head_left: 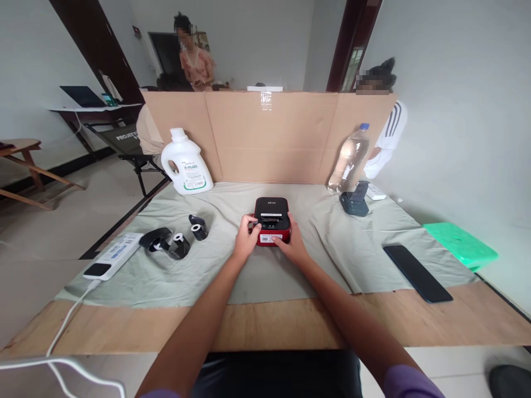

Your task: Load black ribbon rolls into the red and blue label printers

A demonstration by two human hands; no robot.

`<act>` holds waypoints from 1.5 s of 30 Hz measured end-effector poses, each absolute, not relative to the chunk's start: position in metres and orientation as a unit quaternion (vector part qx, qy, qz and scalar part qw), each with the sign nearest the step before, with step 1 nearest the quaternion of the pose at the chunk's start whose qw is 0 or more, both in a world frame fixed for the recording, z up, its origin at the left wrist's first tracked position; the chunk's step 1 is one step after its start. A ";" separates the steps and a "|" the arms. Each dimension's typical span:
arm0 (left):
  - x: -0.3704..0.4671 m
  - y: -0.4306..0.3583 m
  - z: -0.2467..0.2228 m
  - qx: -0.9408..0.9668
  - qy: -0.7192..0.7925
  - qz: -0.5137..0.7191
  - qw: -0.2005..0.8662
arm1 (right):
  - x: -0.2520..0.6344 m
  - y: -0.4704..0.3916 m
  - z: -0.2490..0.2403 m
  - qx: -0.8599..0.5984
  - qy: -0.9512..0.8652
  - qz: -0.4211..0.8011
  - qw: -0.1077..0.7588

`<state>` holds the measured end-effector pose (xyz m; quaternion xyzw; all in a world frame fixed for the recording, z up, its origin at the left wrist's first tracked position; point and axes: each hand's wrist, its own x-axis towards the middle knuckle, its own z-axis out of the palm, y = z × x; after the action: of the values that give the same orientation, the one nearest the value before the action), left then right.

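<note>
A small black and red label printer (271,209) sits on the grey cloth in front of me, with a white sticker (270,239) on its red front. Its top is black, with a slot across it and a strip of white along the slot. My left hand (246,236) grips its left side, fingers curled and thumb at the front corner. From the other side my right hand (296,243) holds it, thumb against the front sticker and fingers along the right edge. What the hidden fingertips touch underneath cannot be seen.
Left lie black tape dispensers (160,239), a smaller dispenser (199,228) and a white power strip (114,257). A detergent jug (186,166) and water bottle (350,160) stand before a cardboard screen (269,143). Right are a black device (355,202) and phone (417,273). Two people are behind.
</note>
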<state>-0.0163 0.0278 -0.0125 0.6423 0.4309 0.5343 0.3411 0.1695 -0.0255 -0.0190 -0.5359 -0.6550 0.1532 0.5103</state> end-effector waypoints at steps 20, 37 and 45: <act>-0.027 0.004 -0.001 0.686 0.401 0.556 0.244 | 0.182 -0.036 0.000 -0.526 -0.628 0.227 0.527; -0.030 0.012 -0.005 0.679 0.406 0.565 0.235 | 0.159 0.100 0.086 -0.532 -0.840 0.109 0.004; -0.030 0.013 -0.004 0.677 0.394 0.573 0.241 | 0.166 0.084 0.082 -0.568 -0.816 0.071 0.079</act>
<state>-0.0295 0.0128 -0.0042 0.6769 0.3942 0.5730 0.2408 0.1660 0.0843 0.0818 -0.5682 -0.8160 0.0712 0.0794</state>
